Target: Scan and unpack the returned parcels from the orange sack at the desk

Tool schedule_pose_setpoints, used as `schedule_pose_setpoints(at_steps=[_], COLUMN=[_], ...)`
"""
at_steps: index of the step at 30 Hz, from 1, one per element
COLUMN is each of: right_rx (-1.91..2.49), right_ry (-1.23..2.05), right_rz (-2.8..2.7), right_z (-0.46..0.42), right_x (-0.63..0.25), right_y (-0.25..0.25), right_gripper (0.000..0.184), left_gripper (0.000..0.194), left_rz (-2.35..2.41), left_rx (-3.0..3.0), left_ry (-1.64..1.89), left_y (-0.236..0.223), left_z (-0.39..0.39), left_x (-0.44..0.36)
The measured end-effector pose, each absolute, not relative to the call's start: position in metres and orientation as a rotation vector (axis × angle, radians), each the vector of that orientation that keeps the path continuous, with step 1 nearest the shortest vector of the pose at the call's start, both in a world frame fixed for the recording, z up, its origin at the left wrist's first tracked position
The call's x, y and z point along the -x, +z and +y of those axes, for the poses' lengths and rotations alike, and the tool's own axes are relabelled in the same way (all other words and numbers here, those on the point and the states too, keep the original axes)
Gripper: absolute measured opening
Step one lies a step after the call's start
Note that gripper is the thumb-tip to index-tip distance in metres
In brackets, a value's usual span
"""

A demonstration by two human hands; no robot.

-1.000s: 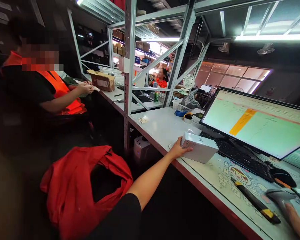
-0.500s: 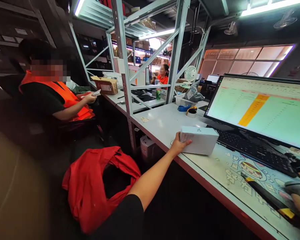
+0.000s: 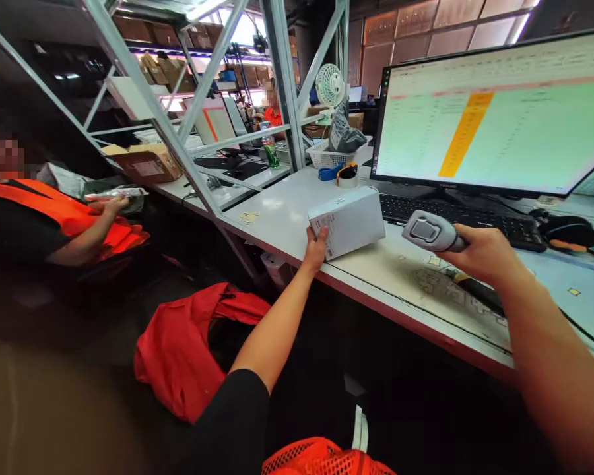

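My left hand [image 3: 317, 247] grips the near left end of a white box [image 3: 354, 223], thumb on its labelled end face. The box is tilted at the front edge of the desk [image 3: 272, 218]. In my right hand [image 3: 485, 254] is a grey handheld barcode scanner [image 3: 428, 232], its head facing left toward the box, with a gap between them. Under my right forearm lies a black and yellow box cutter [image 3: 478, 293], partly hidden.
A monitor [image 3: 426, 132] showing a spreadsheet stands behind a keyboard [image 3: 406, 210]. Tape rolls [image 3: 347, 175] and a white basket [image 3: 321, 157] sit farther back. Metal shelf posts [image 3: 282, 86] rise from the desk. A red bag [image 3: 183, 349] lies below left; a co-worker [image 3: 44, 218] sits at left.
My right hand has lifted the scanner from the right side of the desk toward the box. The white box has turned and tilted in my left hand. The view has swung right and down.
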State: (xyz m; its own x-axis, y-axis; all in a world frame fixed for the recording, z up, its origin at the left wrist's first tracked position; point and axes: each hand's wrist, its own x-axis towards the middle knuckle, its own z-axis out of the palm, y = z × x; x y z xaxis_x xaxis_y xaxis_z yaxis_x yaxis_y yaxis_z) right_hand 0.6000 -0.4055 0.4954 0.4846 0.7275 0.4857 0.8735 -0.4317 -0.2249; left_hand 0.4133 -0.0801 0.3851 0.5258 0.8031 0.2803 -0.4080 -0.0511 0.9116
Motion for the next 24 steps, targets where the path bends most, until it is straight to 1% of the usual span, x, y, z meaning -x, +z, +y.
schedule_pose_setpoints(at_steps=[3, 8, 12, 17, 20, 22, 24], right_rx=[2.277, 2.190, 2.230, 2.341, 2.371, 2.408, 2.484], right_ry=[-0.413, -0.387, -0.292, -0.232, -0.252, -0.305, -0.401], right_rz=[-1.513, -1.788, -1.902, -1.913, -1.894, -1.804, -1.593], right_z=[-0.397, -0.391, -0.385, -0.380, -0.380, -0.383, -0.389], right_x=[-0.587, -0.556, -0.542, -0.536, -0.537, -0.544, -0.558], right_y=[0.482, 0.470, 0.467, 0.462, 0.461, 0.462, 0.465], right_gripper=[0.027, 0.039, 0.035, 0.031, 0.030, 0.032, 0.036], left_gripper=[0.075, 0.084, 0.088, 0.084, 0.086, 0.089, 0.090], left_rz=[0.336, 0.306, 0.221, 0.178, 0.192, 0.213, 0.224], left_rx=[-1.279, -1.290, -1.358, -1.415, -1.429, -1.432, -1.440], left_ry=[0.994, 0.941, 0.894, 0.855, 0.842, 0.844, 0.854], left_y=[0.387, 0.390, 0.389, 0.389, 0.391, 0.392, 0.392], left_z=[-0.078, -0.091, -0.108, -0.113, -0.115, -0.117, -0.118], left_x=[-0.412, -0.425, -0.441, -0.442, -0.438, -0.436, -0.436])
